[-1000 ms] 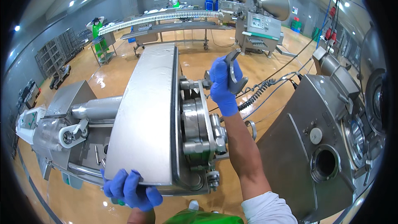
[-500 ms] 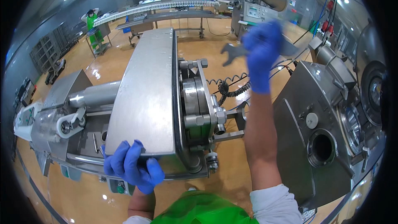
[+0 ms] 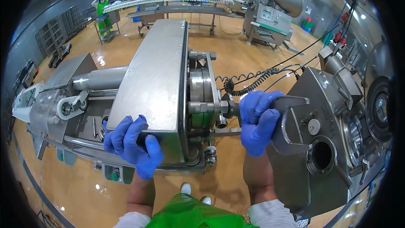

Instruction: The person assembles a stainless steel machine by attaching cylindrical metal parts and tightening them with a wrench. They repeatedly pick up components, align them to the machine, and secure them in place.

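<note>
1. Head view, right hand: the large open-ended wrench [image 3: 280,133] lies to the right of the steel housing [image 3: 154,84] and is clamped in the gloved right hand [image 3: 258,122]. One forked end is turned away from the housing; the other is directed at the bolted flange plate [image 3: 214,88] on its right flank. Whether a nut is engaged there cannot be told.
2. Left hand: the gloved left hand [image 3: 137,147] is laid on the housing's near edge, its fingers spread and bent, well apart from the right hand. How firmly it presses cannot be told.
3. Handling: the wrench is probably best seated fully and squarely before load is applied; force is best built smoothly, with the housing braced and knuckles kept clear of the protruding bolts.
4. Surface: loose metal pins [image 3: 94,126] are seen left of the housing. The glossy tan floor [image 3: 228,194] beneath may be slippery, so steady footing is advisable.
5. Room: a steel cabinet [image 3: 299,173] with a round opening stands right of the housing; a coiled cable [image 3: 253,82] hangs between. Beyond the housing, a long conveyor [image 3: 168,3] and two co-workers in green aprons are seen.
</note>
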